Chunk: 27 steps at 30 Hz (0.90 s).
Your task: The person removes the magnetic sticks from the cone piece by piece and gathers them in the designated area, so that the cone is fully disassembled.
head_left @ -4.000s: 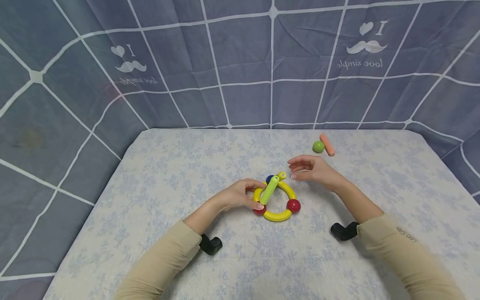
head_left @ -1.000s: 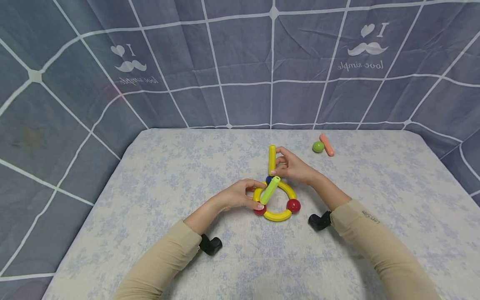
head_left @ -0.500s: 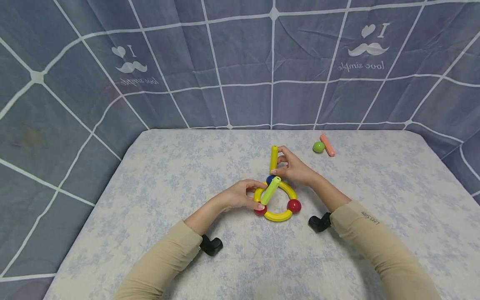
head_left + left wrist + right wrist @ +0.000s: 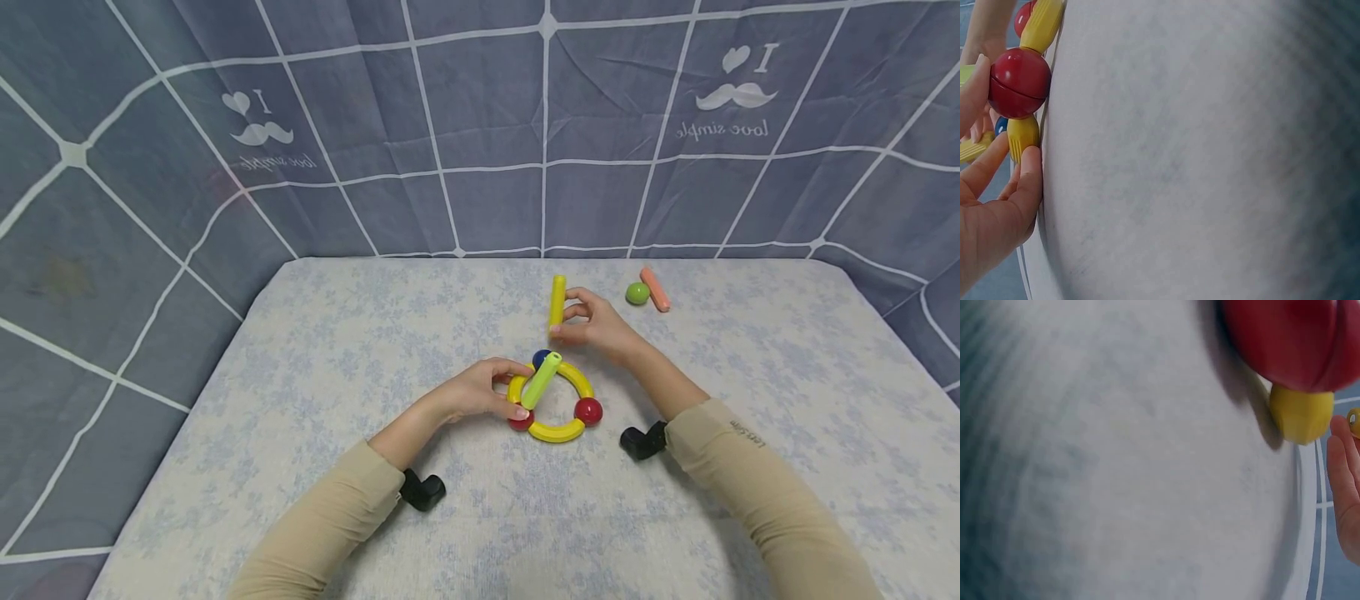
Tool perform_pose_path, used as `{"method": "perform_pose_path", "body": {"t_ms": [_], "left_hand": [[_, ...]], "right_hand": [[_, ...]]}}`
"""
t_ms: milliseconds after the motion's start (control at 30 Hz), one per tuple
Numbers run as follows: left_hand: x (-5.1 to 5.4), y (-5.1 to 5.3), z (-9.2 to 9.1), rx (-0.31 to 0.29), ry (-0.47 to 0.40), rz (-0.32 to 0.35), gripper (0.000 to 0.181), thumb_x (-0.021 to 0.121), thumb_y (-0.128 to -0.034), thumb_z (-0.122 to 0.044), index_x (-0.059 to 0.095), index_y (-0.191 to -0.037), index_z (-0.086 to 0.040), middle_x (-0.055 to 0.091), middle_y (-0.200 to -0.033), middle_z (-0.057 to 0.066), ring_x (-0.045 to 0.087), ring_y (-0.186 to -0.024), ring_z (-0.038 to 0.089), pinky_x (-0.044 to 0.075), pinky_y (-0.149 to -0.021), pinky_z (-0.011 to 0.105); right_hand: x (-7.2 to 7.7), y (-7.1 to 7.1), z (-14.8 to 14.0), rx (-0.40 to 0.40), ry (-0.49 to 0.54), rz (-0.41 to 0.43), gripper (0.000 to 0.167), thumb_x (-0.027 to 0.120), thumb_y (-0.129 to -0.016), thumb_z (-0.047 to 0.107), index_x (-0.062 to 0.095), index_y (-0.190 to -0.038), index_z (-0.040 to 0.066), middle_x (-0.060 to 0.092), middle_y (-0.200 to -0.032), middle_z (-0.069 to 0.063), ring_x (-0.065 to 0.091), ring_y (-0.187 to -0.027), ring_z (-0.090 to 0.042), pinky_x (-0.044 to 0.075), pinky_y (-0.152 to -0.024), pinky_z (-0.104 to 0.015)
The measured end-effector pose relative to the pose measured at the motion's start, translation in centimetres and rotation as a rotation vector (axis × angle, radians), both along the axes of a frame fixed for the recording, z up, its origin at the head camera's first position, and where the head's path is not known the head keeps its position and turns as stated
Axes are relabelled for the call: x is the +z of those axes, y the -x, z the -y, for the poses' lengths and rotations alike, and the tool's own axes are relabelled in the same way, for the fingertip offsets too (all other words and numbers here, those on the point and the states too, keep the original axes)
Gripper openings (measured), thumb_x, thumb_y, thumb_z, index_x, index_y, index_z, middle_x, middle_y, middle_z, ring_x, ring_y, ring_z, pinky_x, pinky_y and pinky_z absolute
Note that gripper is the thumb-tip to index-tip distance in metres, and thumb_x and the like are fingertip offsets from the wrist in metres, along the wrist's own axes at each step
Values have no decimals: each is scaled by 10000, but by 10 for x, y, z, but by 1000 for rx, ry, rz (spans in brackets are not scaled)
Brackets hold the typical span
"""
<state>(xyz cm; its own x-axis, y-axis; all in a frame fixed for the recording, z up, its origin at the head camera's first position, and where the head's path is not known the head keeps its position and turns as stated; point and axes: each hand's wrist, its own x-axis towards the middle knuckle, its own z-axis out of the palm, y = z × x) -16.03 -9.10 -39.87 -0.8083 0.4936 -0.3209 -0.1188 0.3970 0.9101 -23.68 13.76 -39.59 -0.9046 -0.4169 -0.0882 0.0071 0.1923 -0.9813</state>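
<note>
A ring of yellow curved rods (image 4: 557, 433) lies on the table, joined by a red ball (image 4: 588, 412), a second red ball (image 4: 1020, 82) and a blue ball (image 4: 542, 358). From the left red ball a light green rod (image 4: 542, 381) sticks up. My left hand (image 4: 478, 390) grips the ring's left side, thumb on that ball and fingers at the adjoining curved rod (image 4: 1023, 139). Beyond the ring, my right hand (image 4: 597, 325) pinches a straight yellow rod (image 4: 557, 303) between thumb and fingers. In the head view, a gap separates that rod from the blue ball.
Toward the back right of the table lie a green ball (image 4: 637, 292) and an orange-pink rod (image 4: 655, 289), side by side. A patterned pale cloth (image 4: 337, 358) covers the table. A grey-blue tiled-print curtain (image 4: 487, 125) hangs behind it.
The right hand, holding nothing four seconds ago, came to grip the yellow rod at the blue ball. Since half a second ago it has drawn the rod away, farther back. Left hand unmoved.
</note>
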Motion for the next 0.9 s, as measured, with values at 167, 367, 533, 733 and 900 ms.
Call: {"method": "perform_pose_path", "body": {"t_ms": [167, 367, 533, 733, 900], "left_hand": [[-1, 0, 1, -3, 1, -12, 552, 791, -734, -76, 585, -1246, -90, 463, -1274, 57, 430, -1106, 225, 421, -872, 310], [-1, 0, 1, -2, 4, -16, 556, 798, -725, -84, 592, -1241, -99, 466, -1273, 55, 422, -1110, 228, 410, -881, 322], [-1, -1, 1, -1, 0, -17, 557, 800, -722, -81, 593, -1239, -101, 463, -1271, 57, 417, -1110, 230, 414, -867, 313], [-2, -1, 2, -4, -6, -18, 556, 798, -726, -82, 592, -1242, -105, 449, -1291, 57, 409, -1132, 231, 408, -894, 329], [-2, -1, 2, -5, -3, -24, 554, 800, -725, -86, 595, -1239, -112, 453, -1293, 52, 410, -1136, 231, 406, -904, 332]], "right_hand": [[1, 3, -5, -31, 22, 5, 551, 648, -852, 12, 351, -1316, -12, 548, -954, -117, 668, -802, -169, 527, -772, -377], [3, 3, -11, -61, 38, 35, 530, 642, -856, 6, 358, -1304, 0, 553, -942, -89, 673, -830, -214, 518, -791, -409], [7, 4, -17, -79, 32, 49, 561, 648, -856, 15, 340, -1325, 6, 545, -953, -87, 665, -842, -235, 518, -795, -392], [16, 1, -27, -94, 4, 59, 611, 646, -867, 47, 294, -1364, 1, 526, -975, -75, 655, -858, -225, 483, -857, -412], [21, 1, -39, -125, 0, 33, 583, 653, -866, 59, 322, -1340, -9, 564, -930, -29, 668, -840, -204, 494, -834, -398]]}}
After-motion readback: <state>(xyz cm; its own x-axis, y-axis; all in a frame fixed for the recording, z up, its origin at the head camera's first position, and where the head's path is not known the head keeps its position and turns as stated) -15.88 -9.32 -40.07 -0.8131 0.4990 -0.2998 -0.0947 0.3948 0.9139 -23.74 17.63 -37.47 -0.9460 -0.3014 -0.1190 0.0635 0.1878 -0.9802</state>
